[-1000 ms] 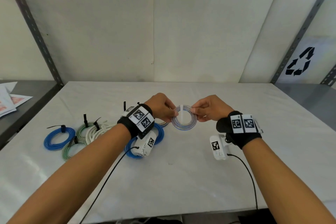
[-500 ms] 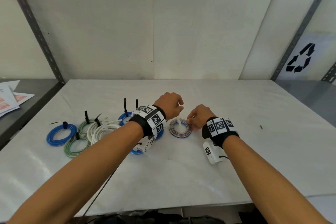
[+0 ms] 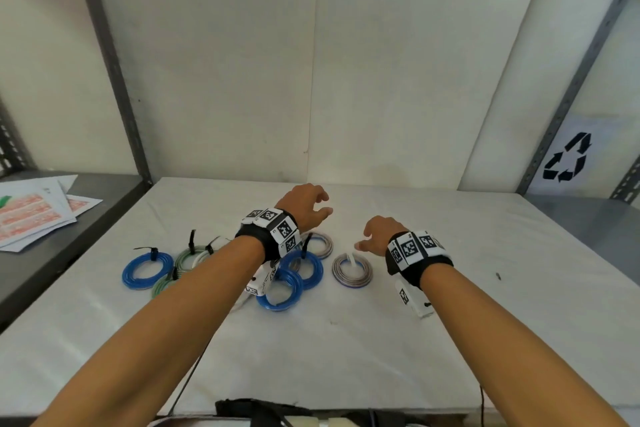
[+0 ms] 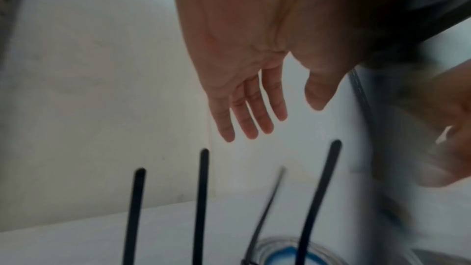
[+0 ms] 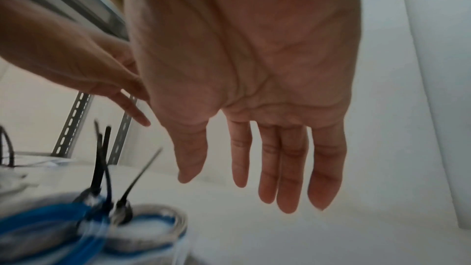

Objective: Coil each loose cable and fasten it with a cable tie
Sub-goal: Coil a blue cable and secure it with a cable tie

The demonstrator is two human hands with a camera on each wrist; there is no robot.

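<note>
Table [image 3: 450, 340]: coil [image 3: 352, 270] beside right hand [image 3: 379, 234].

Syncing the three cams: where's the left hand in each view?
Head: left hand sits just left of centre, above the tied coils, fingers loose, holding nothing.
Left wrist: left hand fills the top centre, palm showing, fingers straight.
Right wrist: left hand is at the left edge, partly behind the right hand.
Shared landmark: the upright black cable tie tails.
</note>
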